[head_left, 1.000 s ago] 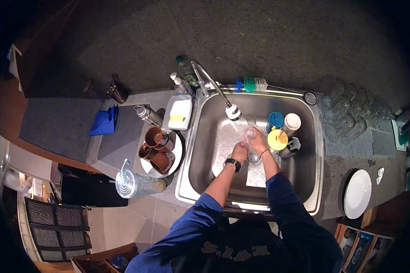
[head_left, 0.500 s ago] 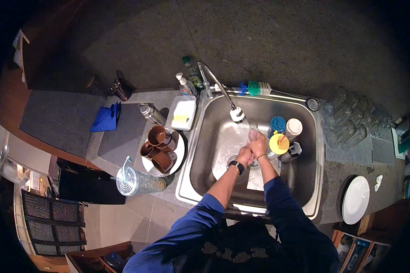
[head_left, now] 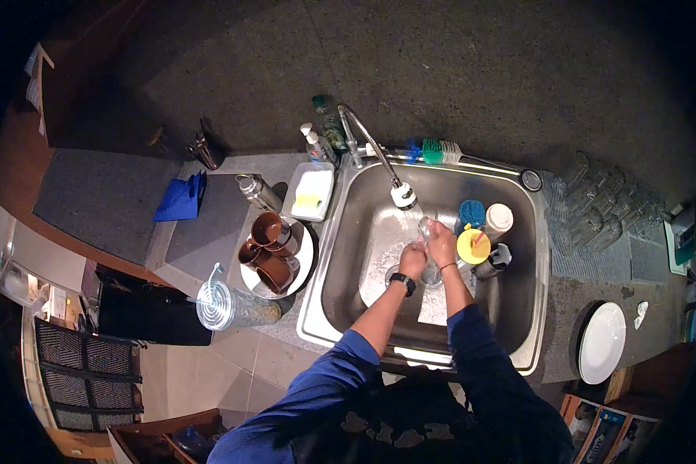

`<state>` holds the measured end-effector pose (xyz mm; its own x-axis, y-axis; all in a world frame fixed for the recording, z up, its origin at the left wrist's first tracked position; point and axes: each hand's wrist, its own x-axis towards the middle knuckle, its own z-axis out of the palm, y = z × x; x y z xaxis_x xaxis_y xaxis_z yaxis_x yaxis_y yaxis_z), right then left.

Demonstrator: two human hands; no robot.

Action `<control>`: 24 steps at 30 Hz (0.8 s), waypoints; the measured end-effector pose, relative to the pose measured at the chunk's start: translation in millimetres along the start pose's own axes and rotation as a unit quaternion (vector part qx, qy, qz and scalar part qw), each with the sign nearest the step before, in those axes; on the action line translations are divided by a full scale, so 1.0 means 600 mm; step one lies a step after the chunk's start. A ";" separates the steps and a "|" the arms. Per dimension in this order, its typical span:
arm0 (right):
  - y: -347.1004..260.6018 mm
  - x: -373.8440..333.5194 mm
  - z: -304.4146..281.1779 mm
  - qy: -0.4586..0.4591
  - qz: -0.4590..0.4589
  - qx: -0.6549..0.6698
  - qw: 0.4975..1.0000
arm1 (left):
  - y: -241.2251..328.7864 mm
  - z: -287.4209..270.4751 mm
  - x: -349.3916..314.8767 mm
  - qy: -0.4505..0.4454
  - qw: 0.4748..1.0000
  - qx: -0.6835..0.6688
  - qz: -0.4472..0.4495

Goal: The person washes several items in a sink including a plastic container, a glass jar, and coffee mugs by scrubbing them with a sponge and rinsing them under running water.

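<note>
Over the sink point(head_left: 340, 193), both hands are under the faucet head point(head_left: 403, 196), where water streams down. My right hand point(head_left: 441, 244) is closed around a clear glass point(head_left: 431, 274), seen partly between the hands; its exact shape is hard to make out. My left hand point(head_left: 412, 261), with fingers curled, presses against the same glass from the left. Just right of the hands stand a blue-lidded container point(head_left: 472, 212), a yellow-lidded cup point(head_left: 473, 246), a white-topped bottle point(head_left: 499, 217) and a dark cup point(head_left: 495, 261).
Left of the sink, a white plate point(head_left: 308, 261) carries brown mugs point(head_left: 269, 230), beside a lidded tumbler point(head_left: 236, 303), a steel bottle point(head_left: 258, 192) and a tub with a sponge point(head_left: 309, 199). Several glass mugs point(head_left: 599, 203) rest on a mat at right, near white plates point(head_left: 602, 342).
My hands have drawn slightly apart. More of the clear glass shows between them. The left hand has shifted a little left, and the right hand remains near the stream.
</note>
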<state>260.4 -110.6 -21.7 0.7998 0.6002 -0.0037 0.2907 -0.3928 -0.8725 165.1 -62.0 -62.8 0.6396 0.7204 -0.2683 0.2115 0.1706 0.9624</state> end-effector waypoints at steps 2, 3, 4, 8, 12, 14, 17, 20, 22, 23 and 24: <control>-0.018 -0.009 -0.015 -0.042 -0.028 0.083 0.995 | 0.007 -0.013 -0.002 -0.041 0.996 -0.055 -0.062; -0.017 -0.012 -0.022 -0.058 -0.038 0.124 0.990 | 0.030 -0.009 -0.017 -0.052 0.994 -0.050 -0.080; 0.004 -0.004 -0.010 -0.008 -0.045 0.066 0.997 | 0.046 -0.004 -0.027 -0.062 0.992 -0.045 -0.099; 0.011 0.012 0.040 0.082 -0.006 -0.040 0.996 | -0.029 0.006 0.009 0.025 0.990 0.131 -0.040; 0.055 -0.001 0.070 0.067 -0.028 0.137 0.988 | -0.038 0.003 0.000 0.067 0.996 0.049 -0.021; 0.077 0.004 0.082 0.047 -0.035 0.182 0.982 | -0.033 0.004 -0.010 0.094 0.989 0.113 0.019; 0.137 0.034 0.092 0.037 0.005 0.079 0.996 | -0.016 0.026 -0.020 0.129 0.971 0.194 0.049; 0.024 0.007 0.063 0.056 0.020 -0.039 0.997 | -0.001 0.018 -0.027 0.175 0.962 0.210 0.030; 0.081 0.025 0.076 0.051 0.011 -0.025 0.998 | 0.024 0.024 -0.037 0.164 0.966 0.196 0.032; 0.067 0.017 0.075 -0.007 0.015 0.121 0.992 | 0.019 0.017 -0.036 0.167 0.971 0.168 0.017; 0.037 0.003 0.063 -0.066 0.019 0.264 0.962 | 0.012 0.010 -0.031 0.171 0.976 0.138 0.004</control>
<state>248.5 -92.0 -59.8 0.7213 0.6890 -0.0712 -0.0723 -0.0273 -0.9970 159.2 -78.1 -51.0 0.3683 0.9110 -0.1857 0.4296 0.0104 0.9030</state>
